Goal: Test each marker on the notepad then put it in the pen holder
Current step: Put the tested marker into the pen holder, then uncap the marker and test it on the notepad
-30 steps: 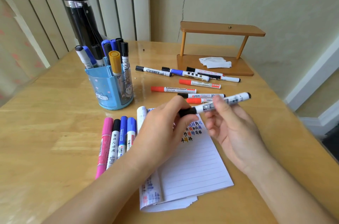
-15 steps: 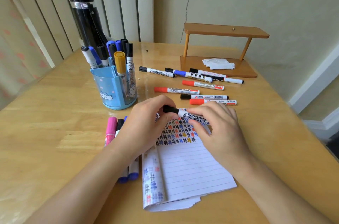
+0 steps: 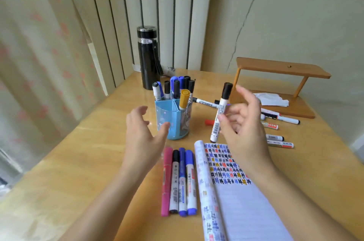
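Notepad [image 3: 246, 211]: nearest; coloured marks fill its top rows.
Left hand [image 3: 143, 138]: fingers spread, holding nothing.
Right hand [image 3: 244, 128]: thumb and fingers pinch the marker.
Marker [image 3: 220, 114]: white barrel, black cap up, near upright, at notepad's 12 o'clock.
Pen holder [image 3: 173, 120]: blue, at marker's 9 o'clock.

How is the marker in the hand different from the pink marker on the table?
The held marker is white with a black cap; the pink marker is pink all over. The held marker stands nearly upright in the right hand; the pink marker lies flat on the table. Both are outside the pen holder.
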